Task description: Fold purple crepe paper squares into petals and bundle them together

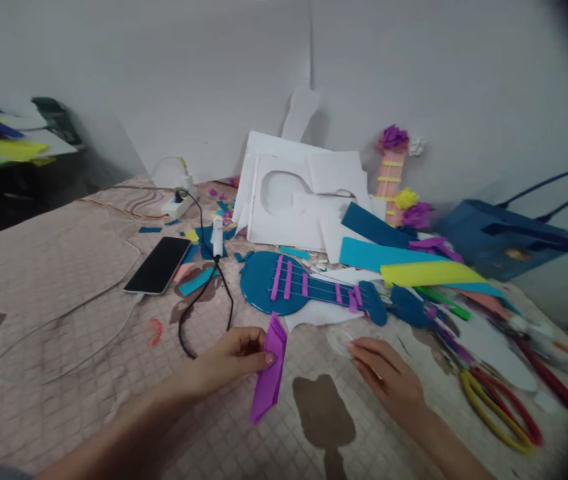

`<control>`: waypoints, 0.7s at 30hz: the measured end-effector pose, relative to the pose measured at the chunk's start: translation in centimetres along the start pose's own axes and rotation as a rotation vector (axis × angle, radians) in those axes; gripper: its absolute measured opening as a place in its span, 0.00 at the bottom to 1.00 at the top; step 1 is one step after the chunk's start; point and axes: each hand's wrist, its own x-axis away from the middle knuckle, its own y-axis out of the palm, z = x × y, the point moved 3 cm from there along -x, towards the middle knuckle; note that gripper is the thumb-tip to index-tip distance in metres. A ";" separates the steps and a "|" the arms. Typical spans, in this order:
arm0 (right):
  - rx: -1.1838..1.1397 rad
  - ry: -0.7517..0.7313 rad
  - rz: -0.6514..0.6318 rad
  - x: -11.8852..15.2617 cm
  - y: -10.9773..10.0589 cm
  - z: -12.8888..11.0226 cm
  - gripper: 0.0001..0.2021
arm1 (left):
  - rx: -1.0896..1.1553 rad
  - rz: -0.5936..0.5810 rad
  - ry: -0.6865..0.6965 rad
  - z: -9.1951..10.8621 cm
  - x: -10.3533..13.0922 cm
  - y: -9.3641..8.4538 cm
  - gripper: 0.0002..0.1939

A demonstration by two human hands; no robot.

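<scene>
A folded strip of purple paper is pinched upright between the thumb and fingers of my left hand. To the right, my right hand has its fingers stretched forward, their tips touching a clear roll, perhaps tape, that lies on the table. Just beyond both hands lies a small blue guitar shape with purple strips across its strings and its neck pointing right. White paper sticks out from under it.
A phone on a white cable and a black cable lie at the left. White cut-out boards lean at the back. Scissors, coloured sheets and a blue bag are on the right.
</scene>
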 end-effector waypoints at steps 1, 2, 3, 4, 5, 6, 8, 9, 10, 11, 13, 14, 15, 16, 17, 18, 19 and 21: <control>0.016 0.014 -0.016 1.6 -0.2 0.5 0.16 | 0.014 -0.006 -0.010 0.0 -0.7 0.9 0.19; 0.027 0.028 -0.050 2.9 -0.3 0.8 0.14 | 0.017 -0.018 -0.018 0.0 -1.4 1.8 0.19; 0.021 0.052 -0.080 3.9 -0.4 1.1 0.14 | 0.015 -0.027 -0.021 0.0 -2.2 2.7 0.19; -0.008 0.089 -0.096 4.3 -0.6 1.2 0.13 | 0.013 -0.034 -0.023 -0.1 -2.9 3.5 0.19; -0.066 0.146 -0.098 4.4 -0.8 1.2 0.13 | 0.011 -0.035 -0.021 -0.2 -3.6 4.3 0.19; -0.145 0.224 -0.068 4.1 -1.0 1.2 0.14 | 0.011 -0.034 -0.018 -0.3 -4.3 5.1 0.19; -0.426 0.431 0.002 2.9 -1.3 1.4 0.10 | 0.007 -0.030 -0.004 -0.5 -5.7 6.4 0.18; -0.487 0.466 -0.005 2.0 -1.3 1.3 0.10 | 0.004 -0.026 0.006 -0.6 -6.3 7.1 0.18; -0.532 0.485 -0.022 1.0 -1.2 1.2 0.10 | 0.002 -0.018 0.020 -0.6 -6.9 7.6 0.17; -0.585 0.506 -0.039 0.1 -1.0 1.2 0.11 | -0.002 -0.006 0.035 -0.7 -7.5 8.1 0.17; -0.714 0.550 -0.093 -1.1 -0.3 1.2 0.13 | -0.012 0.022 0.071 -0.8 -8.5 9.0 0.17; -0.781 0.569 -0.116 -1.4 0.1 1.3 0.14 | -0.020 0.036 0.091 -0.8 -8.9 9.3 0.17; -0.842 0.592 -0.130 -1.6 0.5 1.4 0.14 | -0.029 0.050 0.111 -0.9 -9.2 9.6 0.17; -0.897 0.616 -0.139 -1.5 0.9 1.4 0.14 | -0.039 0.063 0.130 -1.0 -9.4 9.9 0.17; -0.946 0.641 -0.145 -1.4 1.2 1.5 0.14 | -0.049 0.075 0.147 -1.1 -9.6 10.1 0.17; -0.988 0.666 -0.151 -1.1 1.5 1.5 0.14 | -0.059 0.087 0.163 -1.3 -9.6 10.2 0.16; -1.025 0.690 -0.158 -0.9 1.6 1.5 0.15 | -0.069 0.098 0.175 -1.4 -9.6 10.3 0.16; -1.085 0.732 -0.175 -0.4 1.8 1.5 0.15 | -0.084 0.115 0.191 -1.5 -9.4 10.6 0.16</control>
